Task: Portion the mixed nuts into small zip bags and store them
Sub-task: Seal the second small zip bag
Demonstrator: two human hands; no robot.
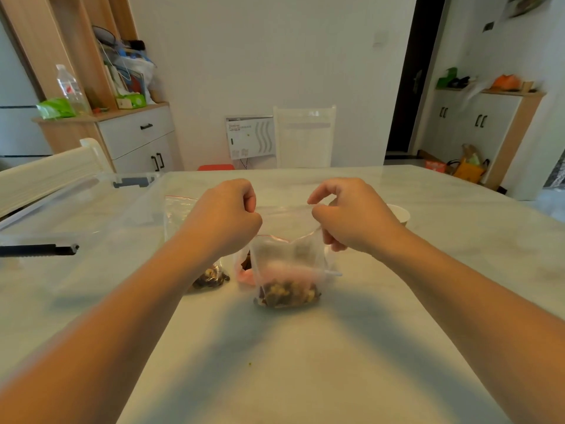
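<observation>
A small clear zip bag (pixel 287 264) with a red zip line stands upright on the table, mixed nuts (pixel 289 293) in its bottom. My left hand (pixel 226 221) pinches the bag's top left corner and my right hand (pixel 345 215) pinches its top right edge, holding the mouth spread. A second zip bag of nuts (pixel 211 278) lies behind my left forearm, partly hidden. Just behind the held bag stands a pink-bottomed packet (pixel 244 270) with dark contents.
A clear plastic storage box (pixel 91 215) with black latches takes up the table's left side. A paper cup (pixel 400 214) stands behind my right hand. White chairs stand at the far edge and at the left. The marble table (pixel 305 362) runs wide in front.
</observation>
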